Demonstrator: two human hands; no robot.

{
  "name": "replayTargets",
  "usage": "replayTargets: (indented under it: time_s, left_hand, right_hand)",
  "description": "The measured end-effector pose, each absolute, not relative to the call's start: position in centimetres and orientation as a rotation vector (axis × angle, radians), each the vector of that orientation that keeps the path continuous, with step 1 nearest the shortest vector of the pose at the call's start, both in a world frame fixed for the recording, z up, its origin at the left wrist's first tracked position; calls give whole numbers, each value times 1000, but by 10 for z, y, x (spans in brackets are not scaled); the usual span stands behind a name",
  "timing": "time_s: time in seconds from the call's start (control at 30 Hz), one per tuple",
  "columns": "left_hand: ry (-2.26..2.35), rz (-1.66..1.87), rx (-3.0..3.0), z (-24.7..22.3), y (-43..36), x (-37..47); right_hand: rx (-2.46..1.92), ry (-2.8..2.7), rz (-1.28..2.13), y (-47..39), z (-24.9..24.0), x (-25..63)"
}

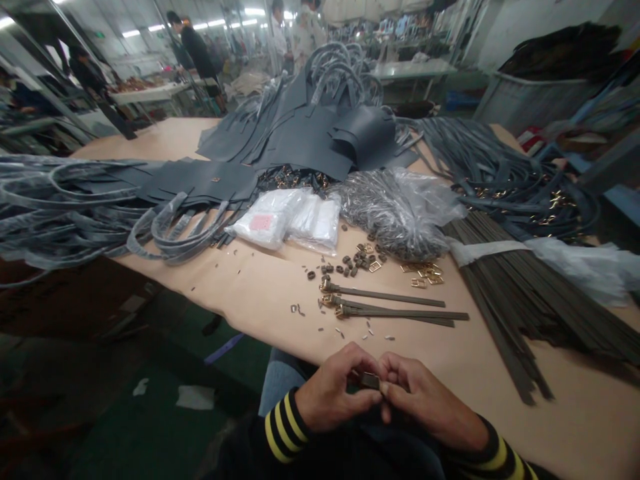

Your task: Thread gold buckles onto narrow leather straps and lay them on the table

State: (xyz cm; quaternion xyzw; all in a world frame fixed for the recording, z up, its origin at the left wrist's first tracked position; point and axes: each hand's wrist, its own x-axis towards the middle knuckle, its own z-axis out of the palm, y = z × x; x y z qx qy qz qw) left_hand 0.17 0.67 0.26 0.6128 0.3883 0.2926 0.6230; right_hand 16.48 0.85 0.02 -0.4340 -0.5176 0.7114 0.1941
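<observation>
Down at the near table edge, the left hand [336, 392] and right hand [421, 395] meet fingertip to fingertip, both pinching a small dark strap piece [371, 381] held between them, its long axis running hand to hand, equally near each. Just beyond the knuckles lie three olive leather straps with gold buckles [390, 308] on the tan table [260, 293]; scattered dark loops [350, 261] sit farther out.

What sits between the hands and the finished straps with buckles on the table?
Nothing visible. Both the left hand and right hand pinch a small dark strap piece at the table edge; between them and the buckled straps lie only tiny scraps.
</observation>
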Motion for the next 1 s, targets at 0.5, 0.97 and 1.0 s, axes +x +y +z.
replayTargets:
  time_s: [0.5, 0.97, 1.0]
  left_hand:
    - [852, 635, 1723, 13, 13, -9]
    - [737, 384, 1147, -3, 5, -12]
    - [747, 382, 1198, -1, 4, -13]
  right_hand:
    - [-1221, -1579, 2033, 9, 20, 173]
    - [-1451, -2376, 1346, 2, 38, 168]
    - [-1446, -2375, 1360, 3, 38, 169]
